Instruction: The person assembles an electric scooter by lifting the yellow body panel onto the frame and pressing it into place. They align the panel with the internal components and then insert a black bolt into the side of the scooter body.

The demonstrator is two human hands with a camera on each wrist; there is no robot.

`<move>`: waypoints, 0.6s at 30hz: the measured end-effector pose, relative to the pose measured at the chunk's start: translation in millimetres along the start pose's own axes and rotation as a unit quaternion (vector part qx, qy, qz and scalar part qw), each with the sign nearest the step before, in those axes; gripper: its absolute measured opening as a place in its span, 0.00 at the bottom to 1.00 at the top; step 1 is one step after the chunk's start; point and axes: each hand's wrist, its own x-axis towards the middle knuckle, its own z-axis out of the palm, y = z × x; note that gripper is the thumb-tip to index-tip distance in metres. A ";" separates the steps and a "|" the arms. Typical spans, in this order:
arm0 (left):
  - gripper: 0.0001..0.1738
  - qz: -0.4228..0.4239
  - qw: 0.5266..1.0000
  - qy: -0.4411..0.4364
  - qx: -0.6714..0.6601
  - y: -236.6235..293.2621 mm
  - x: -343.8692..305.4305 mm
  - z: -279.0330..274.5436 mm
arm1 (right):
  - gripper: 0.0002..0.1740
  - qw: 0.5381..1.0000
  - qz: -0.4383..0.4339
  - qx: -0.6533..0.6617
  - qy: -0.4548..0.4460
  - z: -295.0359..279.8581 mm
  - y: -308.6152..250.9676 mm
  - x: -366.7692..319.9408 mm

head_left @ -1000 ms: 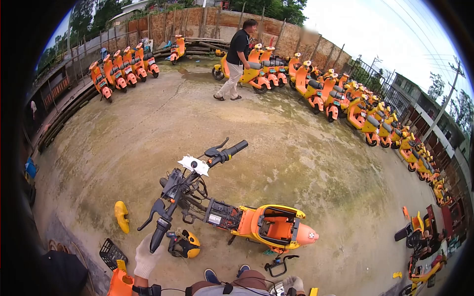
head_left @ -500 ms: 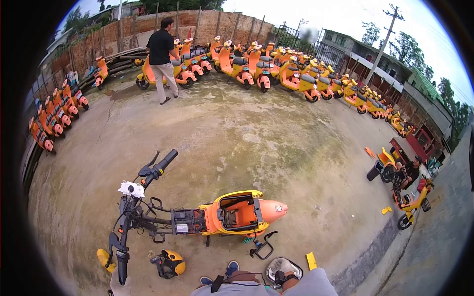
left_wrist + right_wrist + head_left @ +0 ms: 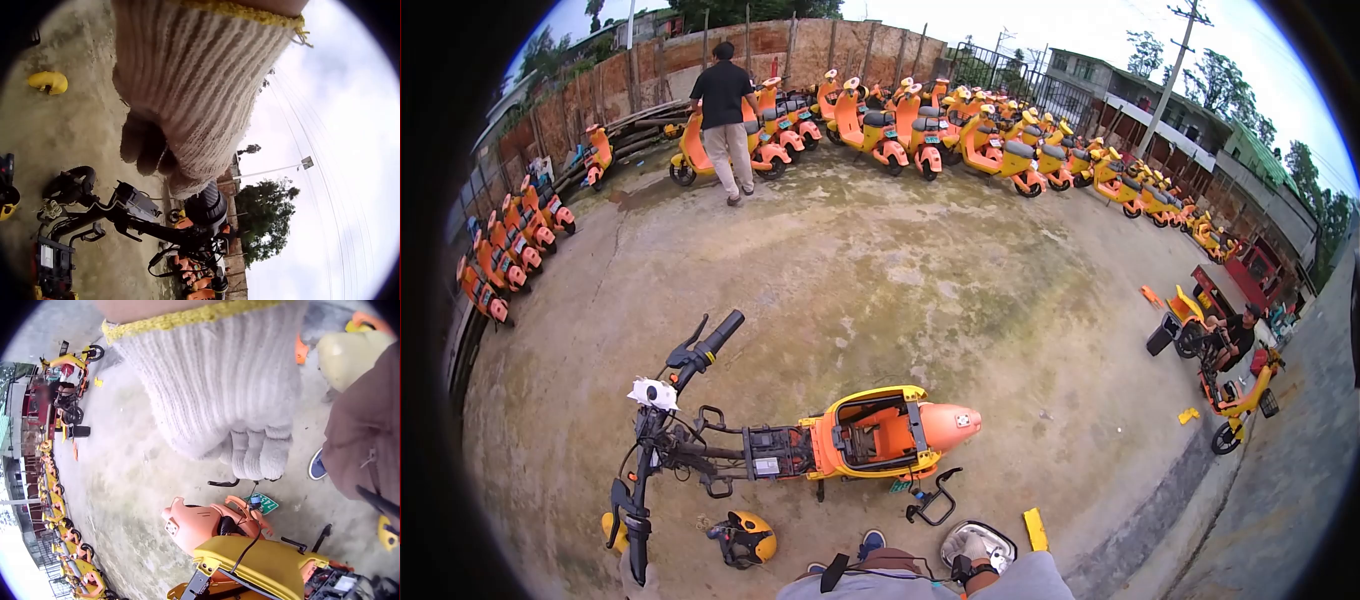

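A partly stripped scooter stands in front of me, its bare frame (image 3: 720, 452) and orange-and-yellow rear body (image 3: 825, 450) showing. My left hand (image 3: 181, 94), in a white knitted glove, has its fingers curled round the scooter's left handlebar grip (image 3: 637, 550). Low in the head view this hand is mostly hidden behind the grip. My right hand (image 3: 231, 406), also gloved, hangs beside the scooter's rear with fingers loosely bent and nothing visible in them. From above, it overlaps a silver-grey, dark-rimmed bowl-like part (image 3: 1002, 545) on the ground.
A yellow-and-black scooter part (image 3: 750, 540) lies near the front end, a yellow strip (image 3: 1035, 528) at the right. A black bracket (image 3: 935, 503) juts beside the rear body. Parked scooters (image 3: 1000, 150) line the wall, where a person (image 3: 725, 120) stands. Another person (image 3: 1238, 335) sits by a dismantled scooter.
The head view has swung right. The walking person is now at the parked scooters, back towards me. My left hand stays at the handlebar, which appears further left; my right hand shows above the silver-grey part.
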 end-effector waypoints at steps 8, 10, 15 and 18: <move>0.20 -0.389 0.904 0.001 -0.176 -69.9 -45.1 65.6 | 0.10 1.000 0.001 0.030 -0.003 24.5 -6.2 -53.2; 0.18 -0.441 0.869 -0.134 -0.178 -65.9 -56.9 102.9 | 0.09 0.999 -0.006 0.032 -0.008 17.0 -3.1 -46.1; 0.12 -0.222 0.883 -0.410 0.047 -83.3 -31.8 212.6 | 0.08 0.999 -0.010 0.047 -0.006 -19.2 4.7 -22.5; 0.17 0.048 0.875 -0.443 0.189 -5.6 -18.9 276.9 | 0.08 0.997 -0.006 0.067 -0.033 -49.2 7.3 -15.6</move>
